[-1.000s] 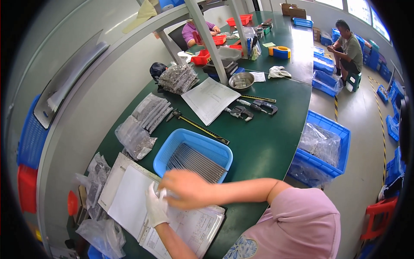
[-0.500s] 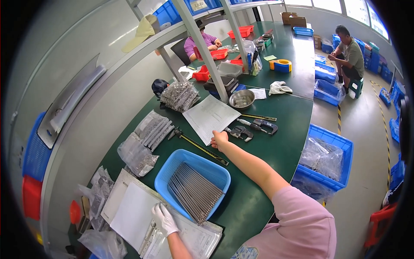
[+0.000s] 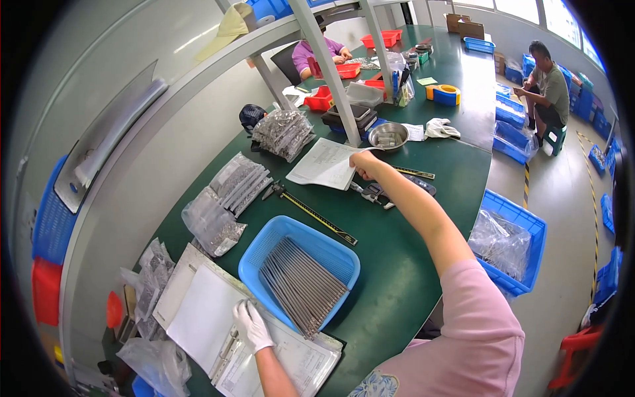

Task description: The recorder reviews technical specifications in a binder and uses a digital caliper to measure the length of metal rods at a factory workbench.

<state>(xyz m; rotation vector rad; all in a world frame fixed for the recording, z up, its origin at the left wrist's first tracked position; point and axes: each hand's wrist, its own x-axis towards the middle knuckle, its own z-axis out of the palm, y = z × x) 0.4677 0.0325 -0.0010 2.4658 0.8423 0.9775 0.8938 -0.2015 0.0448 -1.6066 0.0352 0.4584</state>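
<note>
My right hand (image 3: 362, 163) is bare and pinches the edge of a printed paper sheet (image 3: 322, 164), whose edge bends up at the hand. Two micrometers (image 3: 374, 192) lie just past that forearm and are partly hidden by it. Wearing a white glove, my left hand (image 3: 251, 325) rests with its fingers laid out on an open ring binder (image 3: 291, 360) of papers in clear sleeves. Between my arms, a blue plastic basket (image 3: 348, 254) holds a bundle of long thin metal rods (image 3: 301, 283). A caliper (image 3: 316, 215) with a black and yellow scale lies beyond the basket.
Bags of small metal parts (image 3: 233, 185) lie along the table's left side, under a metal shelf frame (image 3: 324, 59). A metal bowl (image 3: 389, 137) and a white glove (image 3: 441, 128) sit farther back. Blue crates (image 3: 539, 255) stand on the floor at right. Two people sit farther off.
My right hand has moved away from me and to the right, and the sheet's near edge has swung away with it. My left hand stays on the binder.
</note>
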